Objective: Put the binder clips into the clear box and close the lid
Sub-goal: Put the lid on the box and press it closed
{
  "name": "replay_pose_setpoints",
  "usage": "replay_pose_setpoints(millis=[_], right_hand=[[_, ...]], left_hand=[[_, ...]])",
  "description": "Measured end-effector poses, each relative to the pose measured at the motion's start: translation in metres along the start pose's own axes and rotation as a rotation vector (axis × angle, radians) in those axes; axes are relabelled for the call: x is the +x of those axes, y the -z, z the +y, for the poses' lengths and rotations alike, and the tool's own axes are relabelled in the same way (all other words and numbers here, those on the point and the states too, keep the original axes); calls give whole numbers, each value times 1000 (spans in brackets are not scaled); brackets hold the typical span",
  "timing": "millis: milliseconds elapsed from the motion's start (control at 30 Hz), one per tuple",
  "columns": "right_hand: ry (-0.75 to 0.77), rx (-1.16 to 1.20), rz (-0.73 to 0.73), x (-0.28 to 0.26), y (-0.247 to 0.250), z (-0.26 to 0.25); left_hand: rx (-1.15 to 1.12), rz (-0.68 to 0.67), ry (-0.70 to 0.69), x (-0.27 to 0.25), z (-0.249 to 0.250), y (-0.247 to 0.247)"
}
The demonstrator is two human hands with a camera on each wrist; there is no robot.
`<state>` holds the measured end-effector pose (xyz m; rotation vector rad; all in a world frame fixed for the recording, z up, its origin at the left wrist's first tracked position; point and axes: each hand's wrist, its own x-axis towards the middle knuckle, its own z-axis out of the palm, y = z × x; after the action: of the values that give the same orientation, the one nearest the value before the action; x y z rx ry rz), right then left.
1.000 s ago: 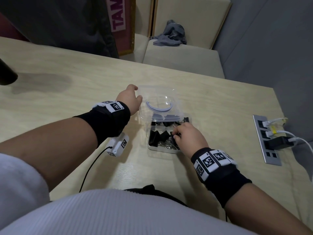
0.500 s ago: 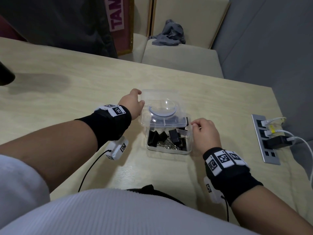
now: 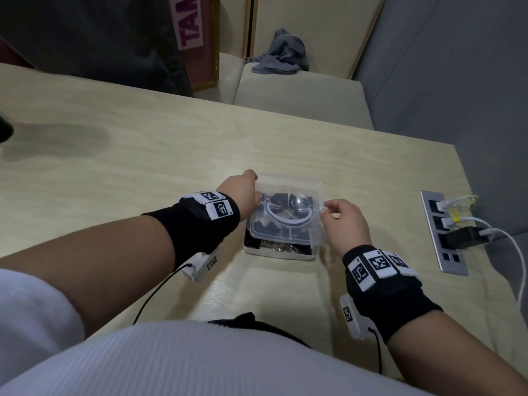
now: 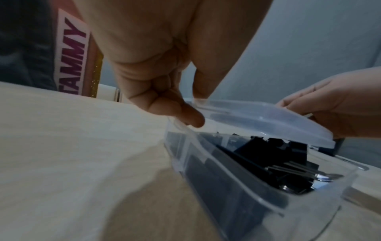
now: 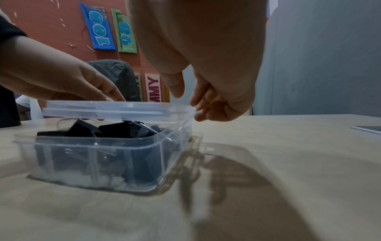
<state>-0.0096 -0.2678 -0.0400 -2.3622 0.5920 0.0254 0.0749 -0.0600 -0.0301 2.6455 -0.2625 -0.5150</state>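
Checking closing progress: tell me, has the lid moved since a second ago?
Yes. The lid has swung down toward the person over the clear box, which sits on the table; a gap remains at the near edge.

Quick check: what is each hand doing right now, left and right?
Left hand: pinching the lid at its left edge, over the clear box.
Right hand: fingers curled, pinching the lid's right edge.

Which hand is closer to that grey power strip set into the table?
The right hand. It holds the lid's right edge, on the side facing the power strip. The left hand grips the lid's far left corner.
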Motion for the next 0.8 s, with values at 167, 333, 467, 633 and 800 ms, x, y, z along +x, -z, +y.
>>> replay_pose_setpoints(millis=[167,333,467,633,800], right_hand=[[4,3,47,-4,-4,2],[58,-67,37,-9,-9,-4],[22,-119,41,-14,-15,-11],[-28,-141,20,-15,-16,-14],[-42,-98,11,-14,-14,-16]], left_hand=[[148,-18,-14,-6,4,6],[157,-17,-7,-4,5,11],[143,-24,-37,-6,6,11],[85,4,24,-9,-1,15],[152,-53,60,-10,-3,17]])
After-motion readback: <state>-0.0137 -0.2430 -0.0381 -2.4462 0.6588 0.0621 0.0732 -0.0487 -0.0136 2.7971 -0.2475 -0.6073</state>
